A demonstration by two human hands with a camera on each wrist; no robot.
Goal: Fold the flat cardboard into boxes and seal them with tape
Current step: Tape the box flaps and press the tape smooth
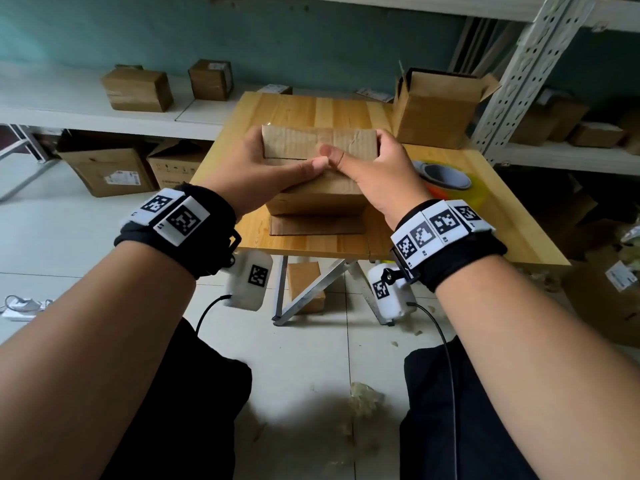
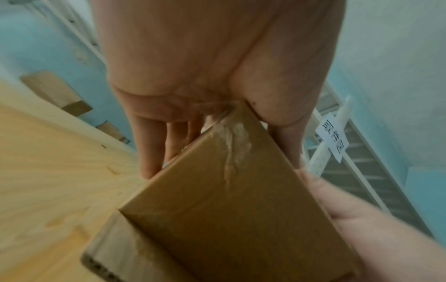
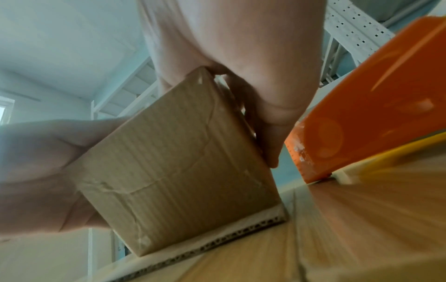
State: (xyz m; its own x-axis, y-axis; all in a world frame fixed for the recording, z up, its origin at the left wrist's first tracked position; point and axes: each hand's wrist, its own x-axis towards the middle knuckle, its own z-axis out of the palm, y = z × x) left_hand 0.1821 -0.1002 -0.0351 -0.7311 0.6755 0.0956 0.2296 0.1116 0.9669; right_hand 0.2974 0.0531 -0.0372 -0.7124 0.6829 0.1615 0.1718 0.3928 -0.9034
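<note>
A small brown cardboard box (image 1: 311, 194) stands on the wooden table (image 1: 311, 109) in front of me, its bottom flap (image 1: 317, 226) spread flat toward me. My left hand (image 1: 277, 164) grips the box's left end, fingers down the side, thumb pressing the top flaps (image 1: 294, 143). My right hand (image 1: 377, 168) grips the right end the same way. Both thumbs meet at the flap seam. In the left wrist view the fingers (image 2: 154, 145) clasp the box (image 2: 217, 209). In the right wrist view the fingers (image 3: 270, 137) run down the box's (image 3: 183, 162) side.
A tape roll (image 1: 446, 176) on an orange dispenser (image 3: 374, 99) lies right of the box. An open-topped carton (image 1: 436, 109) stands at the table's back right. Closed boxes (image 1: 138, 88) sit on white shelves behind; more cartons (image 1: 107, 171) are on the floor.
</note>
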